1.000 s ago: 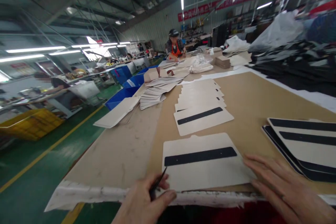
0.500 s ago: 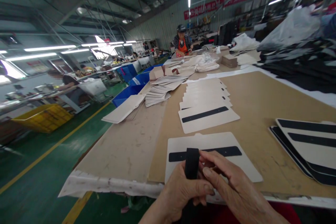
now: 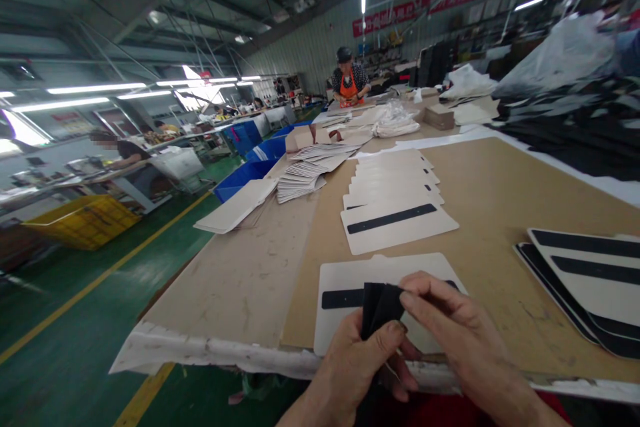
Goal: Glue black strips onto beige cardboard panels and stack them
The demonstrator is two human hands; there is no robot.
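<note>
My left hand [image 3: 367,353] is closed around a bundle of black strips [image 3: 374,307], held upright over the table's front edge. With thumb and fingers pinched, my right hand [image 3: 450,320] grips the upper corner of one strip, which is fanned out from the others. Beneath and beyond the hands lies a cream panel [image 3: 333,275] with a black band [image 3: 340,298] across it; the hands cover part of both. Farther back, a row of overlapping cream panels [image 3: 395,227] lies on the brown board, the nearest bearing a black band.
Banded panels [image 3: 595,280] are stacked at the right. Fanned cream pieces [image 3: 300,180] and a flat pile [image 3: 235,207] lie along the left edge. Blue bins [image 3: 245,177] and a yellow bin [image 3: 83,220] stand on the floor. A co-worker in an orange apron [image 3: 349,88] is at the far end.
My right hand has drawn the top of one black strip to the right, so the bundle is now fanned. Its fingers have moved from beside the bundle to pinching that strip's corner.
</note>
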